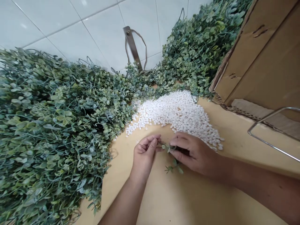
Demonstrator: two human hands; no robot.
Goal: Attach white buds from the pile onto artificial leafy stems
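A small, green, leafy sprig is pinched above the smooth tan desk by the left hand and right hand, fingers narrow; close stem work is apparently underway; steady alignment is called for.

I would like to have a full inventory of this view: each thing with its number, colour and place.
Leafy greenery: too many stems to count, green, heaped left and along the back to the right
White pieces: too many to count, white, spread beyond the hands
Green sprig: apparently one, green, between the hands
Strip: one, grey-brown, against the wall
Cord: one loop, brownish, at the strip
Wall tiles: several, white, behind
Cardboard: one large piece, brown, right
Metal rod: one, bent, silver, far right
Table: one, tan, underneath
Left hand, right hand: two, bare, centre
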